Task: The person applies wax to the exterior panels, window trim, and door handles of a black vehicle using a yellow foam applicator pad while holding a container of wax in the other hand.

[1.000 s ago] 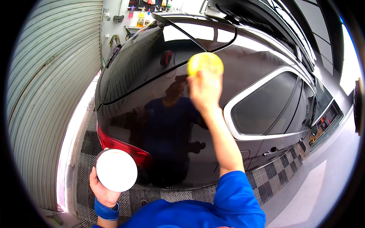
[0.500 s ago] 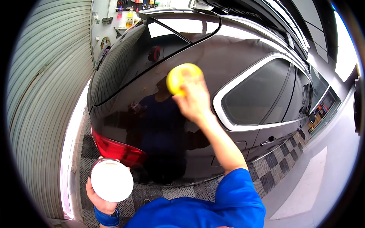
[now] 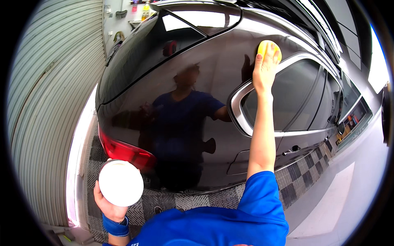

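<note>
My right arm is stretched out, and my right hand (image 3: 265,73) presses a round yellow sponge pad (image 3: 268,43) against the dark car's glossy body panel (image 3: 223,61), just above the chrome-framed rear side window (image 3: 287,92). The fingers lie over the pad and the thumb is at its left edge. Low on the left, my left hand (image 3: 111,210) grips a round tub (image 3: 121,183) from below and the side. Its bright white round face is turned up; whether that is a lid or the contents I cannot tell. The tub is near the red tail light (image 3: 127,151).
A ribbed roller shutter (image 3: 53,115) runs along the left. Grey and black checkered floor tiles (image 3: 205,203) border the car. Bottles (image 3: 145,11) and hanging items are at the far wall. The fuel flap (image 3: 239,162) and door handle (image 3: 291,150) lie right of my reflection.
My right hand has moved the yellow sponge pad right and away from me, from the middle of the panel to above the side window. My left hand still holds the tub, slightly higher in view.
</note>
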The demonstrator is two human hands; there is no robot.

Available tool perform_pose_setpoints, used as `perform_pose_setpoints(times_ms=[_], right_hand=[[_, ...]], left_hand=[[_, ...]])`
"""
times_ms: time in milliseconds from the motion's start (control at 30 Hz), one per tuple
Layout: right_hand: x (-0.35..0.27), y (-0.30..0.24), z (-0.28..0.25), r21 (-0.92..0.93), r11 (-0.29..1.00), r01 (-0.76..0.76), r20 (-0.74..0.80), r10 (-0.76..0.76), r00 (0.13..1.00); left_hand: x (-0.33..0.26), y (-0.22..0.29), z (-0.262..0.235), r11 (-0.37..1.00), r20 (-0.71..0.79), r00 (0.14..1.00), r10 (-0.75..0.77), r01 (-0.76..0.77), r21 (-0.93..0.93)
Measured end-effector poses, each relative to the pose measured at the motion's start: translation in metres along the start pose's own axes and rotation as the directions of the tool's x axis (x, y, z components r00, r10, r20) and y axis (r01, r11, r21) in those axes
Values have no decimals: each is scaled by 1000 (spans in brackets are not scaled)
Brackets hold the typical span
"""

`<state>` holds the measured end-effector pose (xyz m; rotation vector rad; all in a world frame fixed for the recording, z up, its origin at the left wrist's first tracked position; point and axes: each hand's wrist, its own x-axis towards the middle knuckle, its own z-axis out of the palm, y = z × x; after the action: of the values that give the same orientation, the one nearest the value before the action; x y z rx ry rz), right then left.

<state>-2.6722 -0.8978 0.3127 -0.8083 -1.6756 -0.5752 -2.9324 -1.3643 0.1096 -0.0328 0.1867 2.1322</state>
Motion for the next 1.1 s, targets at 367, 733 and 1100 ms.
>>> perform_pose_setpoints(times_ms=[367,733,1100], right_hand=[[-38,-55,-2,-22,992,125,42,-124,991],[-48,-89,-1,24,991,134,124,-136,983],[-80,-160,15,16,992,123,133,-124,983]], left_hand=[[-9,-20,11,960,114,993,-11,-21,278],[5,2,2,970,29,999,-44,36,239],[25,92,-12,988,80,997,2,-14,151]])
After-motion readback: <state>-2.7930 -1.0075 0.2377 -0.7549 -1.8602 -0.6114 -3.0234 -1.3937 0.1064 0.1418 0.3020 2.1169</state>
